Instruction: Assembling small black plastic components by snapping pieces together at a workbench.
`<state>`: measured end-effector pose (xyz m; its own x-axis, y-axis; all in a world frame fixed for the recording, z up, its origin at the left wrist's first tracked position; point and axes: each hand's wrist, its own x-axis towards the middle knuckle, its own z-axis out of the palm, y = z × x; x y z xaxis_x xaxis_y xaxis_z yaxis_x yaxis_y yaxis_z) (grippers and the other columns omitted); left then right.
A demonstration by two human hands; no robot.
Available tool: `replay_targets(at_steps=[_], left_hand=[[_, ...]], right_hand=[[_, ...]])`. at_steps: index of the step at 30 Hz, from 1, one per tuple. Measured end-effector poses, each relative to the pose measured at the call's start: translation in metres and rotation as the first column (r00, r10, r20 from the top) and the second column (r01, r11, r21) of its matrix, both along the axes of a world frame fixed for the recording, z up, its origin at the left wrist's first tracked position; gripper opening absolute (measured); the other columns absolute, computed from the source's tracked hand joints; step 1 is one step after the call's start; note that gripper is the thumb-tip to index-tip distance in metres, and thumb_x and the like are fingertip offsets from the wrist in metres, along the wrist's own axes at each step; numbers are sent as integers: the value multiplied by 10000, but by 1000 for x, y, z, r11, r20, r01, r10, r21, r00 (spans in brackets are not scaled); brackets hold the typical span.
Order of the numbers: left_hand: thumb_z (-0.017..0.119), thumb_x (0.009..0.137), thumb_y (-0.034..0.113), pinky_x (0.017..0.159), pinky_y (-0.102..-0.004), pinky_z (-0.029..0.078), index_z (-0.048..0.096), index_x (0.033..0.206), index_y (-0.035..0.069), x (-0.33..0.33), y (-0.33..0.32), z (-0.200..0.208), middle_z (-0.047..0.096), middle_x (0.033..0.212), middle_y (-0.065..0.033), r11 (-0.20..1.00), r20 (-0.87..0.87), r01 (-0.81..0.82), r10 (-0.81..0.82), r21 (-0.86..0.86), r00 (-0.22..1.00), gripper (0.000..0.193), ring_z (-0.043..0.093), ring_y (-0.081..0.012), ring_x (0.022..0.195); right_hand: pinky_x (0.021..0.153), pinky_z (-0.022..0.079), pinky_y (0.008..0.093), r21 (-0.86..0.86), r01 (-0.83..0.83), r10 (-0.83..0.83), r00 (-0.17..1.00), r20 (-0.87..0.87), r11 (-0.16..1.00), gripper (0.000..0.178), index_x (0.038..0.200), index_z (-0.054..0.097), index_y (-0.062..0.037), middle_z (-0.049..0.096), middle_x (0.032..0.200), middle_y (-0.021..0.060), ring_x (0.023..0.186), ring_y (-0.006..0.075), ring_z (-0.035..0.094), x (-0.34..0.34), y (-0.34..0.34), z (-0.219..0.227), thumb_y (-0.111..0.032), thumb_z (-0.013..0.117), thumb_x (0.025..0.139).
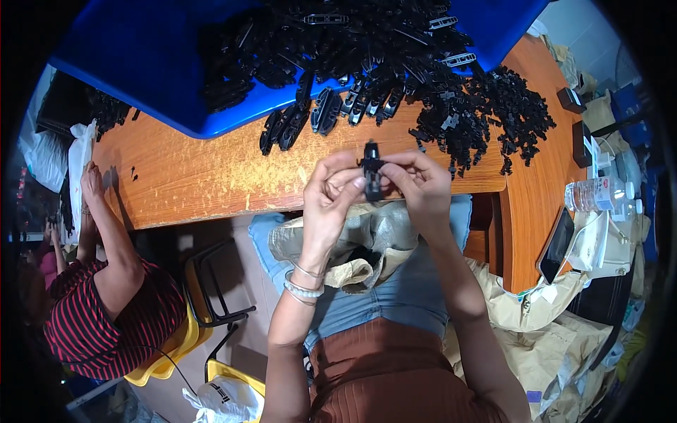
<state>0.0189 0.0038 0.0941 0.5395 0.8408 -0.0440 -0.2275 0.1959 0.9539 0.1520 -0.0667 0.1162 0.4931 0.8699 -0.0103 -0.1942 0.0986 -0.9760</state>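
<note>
Over a wooden table (211, 176) bearing a blue tray (141, 63) heaped with black parts (367, 42), the left hand (331, 194) and right hand (423, 180) pinch one black clip (371, 173) between fingertips. It looks light, stiff and small, best gripped at its ends.
</note>
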Motion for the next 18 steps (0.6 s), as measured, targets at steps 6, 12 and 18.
replay_targets(at_steps=[6,12,18], left_hand=[[654,773,-105,655,-224,555,518,1045,-54,-4,3,14,664,850,-146,985,-29,170,-170,16,985,308,675,-165,720],[630,796,-102,648,-218,565,529,1024,-52,-7,1,19,665,822,-146,984,13,174,-173,-44,985,254,678,-174,732],[623,811,-85,633,-210,554,544,990,-49,-3,-2,24,661,809,-124,992,19,116,-115,-52,993,199,668,-144,718]], right_hand=[[680,467,207,-14,0,3,972,234,1000,88,911,630,60,635,872,74,769,98,593,-1,-9,-1,54,582,838],[709,475,243,108,41,-95,820,564,993,70,865,614,47,626,959,102,846,144,595,-1,-12,-8,64,576,809],[751,479,235,185,78,-200,404,892,980,80,854,623,17,634,960,81,877,145,601,3,-15,-7,56,568,812]])
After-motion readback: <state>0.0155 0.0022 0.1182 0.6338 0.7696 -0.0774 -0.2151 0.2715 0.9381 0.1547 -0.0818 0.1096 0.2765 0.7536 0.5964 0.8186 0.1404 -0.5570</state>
